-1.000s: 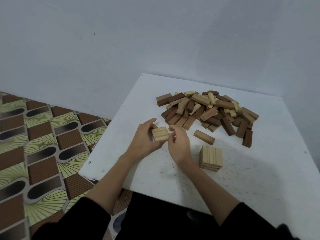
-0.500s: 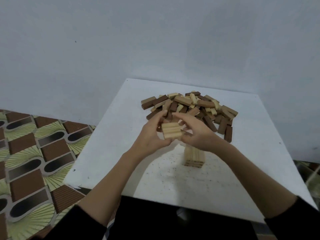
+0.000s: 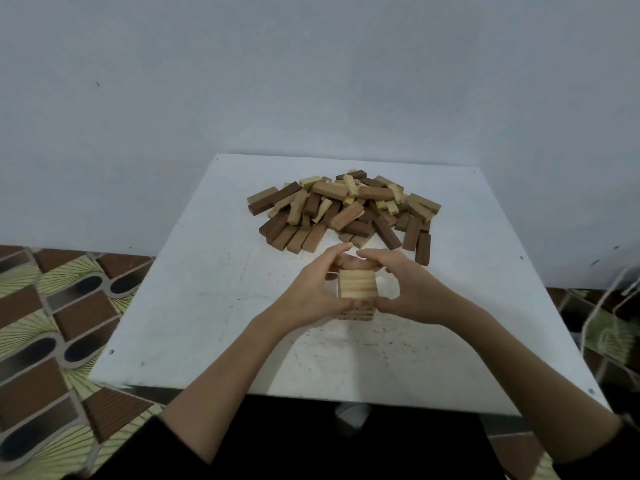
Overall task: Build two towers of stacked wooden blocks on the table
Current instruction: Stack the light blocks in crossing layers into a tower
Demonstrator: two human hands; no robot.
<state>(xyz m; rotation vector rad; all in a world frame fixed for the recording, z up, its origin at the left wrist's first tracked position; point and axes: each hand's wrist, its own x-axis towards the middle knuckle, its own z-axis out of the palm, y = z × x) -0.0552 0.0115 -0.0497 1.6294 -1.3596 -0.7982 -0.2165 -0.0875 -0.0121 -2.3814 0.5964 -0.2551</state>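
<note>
Home room, patterned floor mat (image 3: 52, 323), plain wall (image 3: 311, 64), white table (image 3: 207, 289)

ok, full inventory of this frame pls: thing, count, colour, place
square white table: one, white and speckled, centre of view against the wall
loose pile of rectangular wooden blocks: one heap, too many to count, light tan and dark brown mixed, far half of the table
short stack of pale wooden blocks: one, pale wood, near-centre of the table, mostly hidden by the hands
layer of pale wooden blocks: one set held side by side, pale wood, over the stack
patterned floor tiles: brown, green and black, both sides of the table
plain wall: pale grey-blue, behind the table
left hand: grips the layer's left side
right hand: grips its right side
</note>
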